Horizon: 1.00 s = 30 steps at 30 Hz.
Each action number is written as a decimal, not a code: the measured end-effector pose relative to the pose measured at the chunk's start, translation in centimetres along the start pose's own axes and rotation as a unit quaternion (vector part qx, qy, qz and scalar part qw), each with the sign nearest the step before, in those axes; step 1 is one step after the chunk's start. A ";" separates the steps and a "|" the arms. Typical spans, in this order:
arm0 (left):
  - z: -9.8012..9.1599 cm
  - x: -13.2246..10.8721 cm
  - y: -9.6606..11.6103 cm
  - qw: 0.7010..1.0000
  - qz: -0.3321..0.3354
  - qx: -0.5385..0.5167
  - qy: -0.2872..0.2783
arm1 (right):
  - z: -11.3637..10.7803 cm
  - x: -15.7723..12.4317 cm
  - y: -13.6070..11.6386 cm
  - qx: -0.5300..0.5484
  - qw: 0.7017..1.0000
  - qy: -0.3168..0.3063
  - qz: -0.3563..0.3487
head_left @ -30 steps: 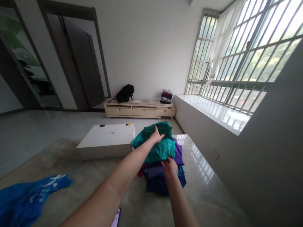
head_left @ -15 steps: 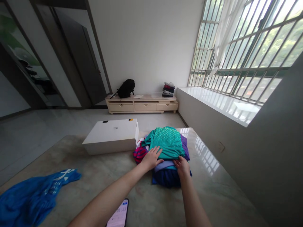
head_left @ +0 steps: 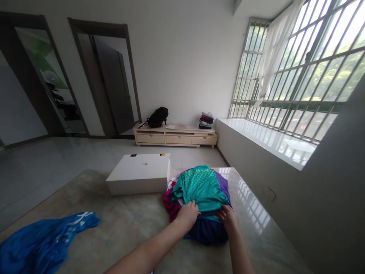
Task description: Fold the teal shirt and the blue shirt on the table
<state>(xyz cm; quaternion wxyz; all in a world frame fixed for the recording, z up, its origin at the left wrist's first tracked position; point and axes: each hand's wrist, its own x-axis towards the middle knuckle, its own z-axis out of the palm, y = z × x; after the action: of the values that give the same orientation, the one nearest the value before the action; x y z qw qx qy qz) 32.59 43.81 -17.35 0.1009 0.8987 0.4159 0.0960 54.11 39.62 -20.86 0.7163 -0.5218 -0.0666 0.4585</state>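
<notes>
White lettering on blue cloth (head_left: 42, 243), unreadable.

Forearms stretched forward; left hand (head_left: 188, 215) and right hand (head_left: 228, 218) side by side, knuckles up, fingers bent (grip unclear).

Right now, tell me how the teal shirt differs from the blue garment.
The teal shirt lies folded atop a clothes pile; the blue garment sprawls crumpled, alone. The left hand and right hand rest at the teal shirt's near edge; nothing touches the blue garment. Both lie over the marble table.
</notes>
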 end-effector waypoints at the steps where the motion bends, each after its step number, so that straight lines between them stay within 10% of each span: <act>1: -0.2 -0.2 -0.1 1.000 0.003 -0.007 0.010 | -0.3 -0.2 -0.1 -0.003 1.000 0.000 0.008; 12: -2.3 1.6 -11.5 0.984 -0.161 -0.039 0.072 | -1.4 -2.6 -1.7 -0.066 0.996 -0.025 0.051; 18: -0.3 0.0 -9.0 0.977 -0.174 -0.019 0.121 | -1.5 -3.6 -4.7 -0.187 0.981 0.029 0.038; 21: 0.1 -5.5 -8.2 0.984 -0.137 -0.006 0.111 | -0.4 -5.0 -7.2 -0.262 0.957 0.112 -0.043; 24: -2.1 -14.1 -11.7 0.985 -0.143 0.023 0.097 | 1.8 -7.3 -9.8 -0.299 0.931 0.146 -0.152; 30: -9.8 -32.5 -23.8 0.882 -0.428 0.117 0.159 | 7.9 -16.7 -12.7 -0.162 0.937 -0.125 -0.282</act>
<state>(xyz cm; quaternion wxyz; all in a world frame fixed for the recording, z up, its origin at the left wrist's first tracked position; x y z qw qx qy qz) -7.89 34.94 -17.03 -0.0415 0.6115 0.7784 0.1359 47.46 32.45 -0.67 0.7080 -0.5287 -0.3736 0.2822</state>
